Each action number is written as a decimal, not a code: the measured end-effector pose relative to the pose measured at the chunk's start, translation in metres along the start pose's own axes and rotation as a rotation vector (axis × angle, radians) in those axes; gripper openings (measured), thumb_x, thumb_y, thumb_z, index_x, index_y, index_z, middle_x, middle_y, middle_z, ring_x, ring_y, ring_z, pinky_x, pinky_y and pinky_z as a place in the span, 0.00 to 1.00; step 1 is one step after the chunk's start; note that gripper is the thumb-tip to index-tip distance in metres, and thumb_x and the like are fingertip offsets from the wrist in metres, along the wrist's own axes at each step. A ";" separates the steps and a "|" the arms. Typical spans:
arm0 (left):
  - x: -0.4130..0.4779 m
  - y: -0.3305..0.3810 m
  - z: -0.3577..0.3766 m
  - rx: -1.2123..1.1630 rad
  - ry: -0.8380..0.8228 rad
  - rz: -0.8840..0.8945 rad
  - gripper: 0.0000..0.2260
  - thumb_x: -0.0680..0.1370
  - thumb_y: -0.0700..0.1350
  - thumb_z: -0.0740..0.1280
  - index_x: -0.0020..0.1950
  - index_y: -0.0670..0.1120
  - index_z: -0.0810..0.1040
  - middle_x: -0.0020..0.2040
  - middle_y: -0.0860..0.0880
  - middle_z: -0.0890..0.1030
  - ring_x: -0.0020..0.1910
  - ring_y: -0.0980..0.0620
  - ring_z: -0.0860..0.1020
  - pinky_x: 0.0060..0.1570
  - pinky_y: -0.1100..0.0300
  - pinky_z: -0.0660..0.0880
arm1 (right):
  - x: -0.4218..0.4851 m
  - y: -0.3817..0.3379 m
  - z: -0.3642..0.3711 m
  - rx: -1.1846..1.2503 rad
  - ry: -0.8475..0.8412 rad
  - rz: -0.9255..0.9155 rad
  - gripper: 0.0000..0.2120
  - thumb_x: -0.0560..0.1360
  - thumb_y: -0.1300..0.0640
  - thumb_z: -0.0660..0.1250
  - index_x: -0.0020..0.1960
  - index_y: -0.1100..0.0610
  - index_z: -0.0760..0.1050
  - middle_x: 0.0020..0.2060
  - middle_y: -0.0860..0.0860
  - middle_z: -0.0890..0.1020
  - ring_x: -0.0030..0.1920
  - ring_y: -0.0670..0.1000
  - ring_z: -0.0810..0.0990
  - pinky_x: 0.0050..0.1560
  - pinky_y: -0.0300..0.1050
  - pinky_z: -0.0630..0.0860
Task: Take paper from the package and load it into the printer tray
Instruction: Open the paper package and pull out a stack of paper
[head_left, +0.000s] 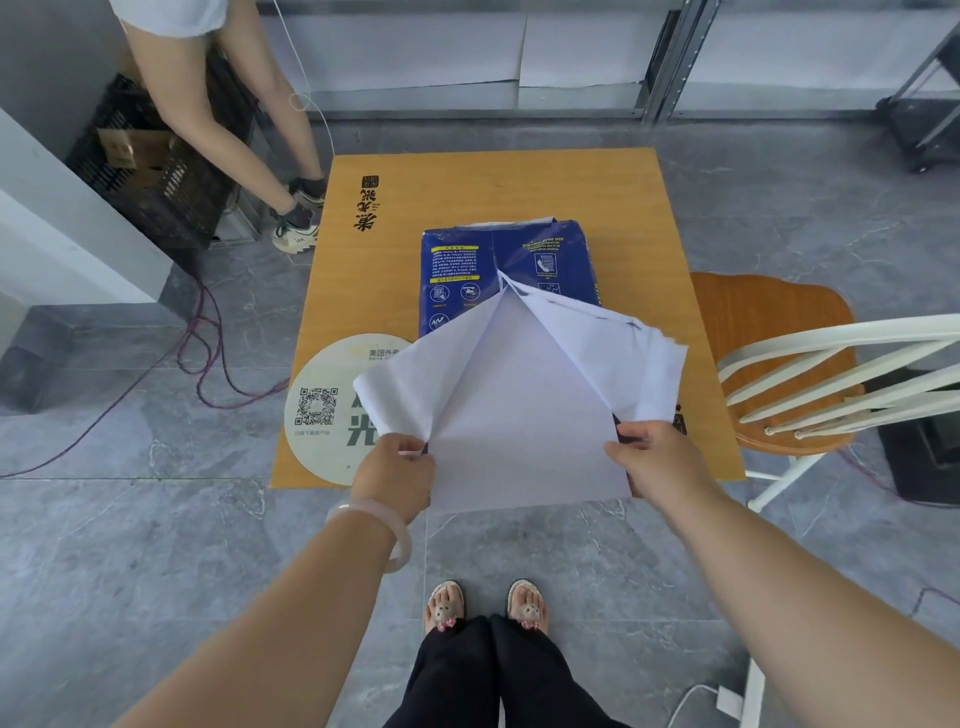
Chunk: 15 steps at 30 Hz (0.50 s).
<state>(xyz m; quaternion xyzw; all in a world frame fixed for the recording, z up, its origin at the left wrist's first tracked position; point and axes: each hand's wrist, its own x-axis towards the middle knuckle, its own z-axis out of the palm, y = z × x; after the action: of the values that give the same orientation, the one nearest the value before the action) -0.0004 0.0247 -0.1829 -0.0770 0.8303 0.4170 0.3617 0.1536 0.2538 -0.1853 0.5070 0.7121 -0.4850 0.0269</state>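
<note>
Head view: we look down on a small wooden worktop (597, 197) at mid-frame, with our two arms reaching in from the bottom.
Package: the blue package (467, 270) lies flat on the worktop at centre; its near end appears torn open and its wrapper flaps, white on the inside, spread toward us.
Paper: the paper (519, 415) shows as a white sheet or thin stack drawn out toward the worktop's near edge; how many sheets it holds we cannot tell.
Left hand: our left hand (397, 473), lower centre-left, is closed in a pinch on the left flap (400, 389) beside the paper's near left corner.
Right hand: our right hand (654, 462), lower centre-right, is closed with thumb on top at the paper's near right corner, next to the right flap (623, 343); whether it grips paper, flap or both we cannot tell.
Handling: we judge the paper light, limp and slippery between sheets; a thin pinch will let it sag or fan out. The wrapper looks thin and easily torn.
Hold: we would grip both short edges of a squared stack, thumbs above and fingers below.
Printer tray: not in the frame.
Surroundings: a chair (779, 364) at right, a second person's legs (270, 130) at upper left.
</note>
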 end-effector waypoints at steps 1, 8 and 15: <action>0.001 0.000 0.000 -0.048 -0.009 -0.028 0.10 0.73 0.40 0.65 0.54 0.47 0.73 0.49 0.45 0.81 0.45 0.43 0.82 0.47 0.43 0.81 | 0.002 0.001 0.000 0.048 -0.010 0.035 0.15 0.72 0.57 0.71 0.58 0.57 0.77 0.49 0.53 0.82 0.50 0.56 0.80 0.52 0.53 0.78; -0.002 -0.013 0.000 -0.191 -0.063 -0.136 0.08 0.73 0.36 0.69 0.48 0.45 0.73 0.45 0.42 0.81 0.41 0.44 0.83 0.34 0.53 0.81 | -0.006 0.014 -0.002 0.314 -0.161 0.258 0.05 0.72 0.65 0.70 0.47 0.60 0.77 0.48 0.60 0.83 0.45 0.57 0.83 0.38 0.51 0.82; -0.006 -0.019 0.005 -0.432 -0.149 -0.210 0.04 0.75 0.43 0.69 0.47 0.43 0.80 0.40 0.44 0.86 0.40 0.44 0.84 0.40 0.47 0.82 | -0.005 0.009 -0.002 0.476 -0.247 0.301 0.12 0.75 0.57 0.67 0.57 0.61 0.74 0.50 0.59 0.83 0.48 0.59 0.83 0.44 0.51 0.80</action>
<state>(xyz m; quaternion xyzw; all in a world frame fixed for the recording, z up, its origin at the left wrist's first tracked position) 0.0150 0.0159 -0.1928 -0.2075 0.6803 0.5496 0.4382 0.1636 0.2520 -0.1870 0.5359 0.4867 -0.6868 0.0651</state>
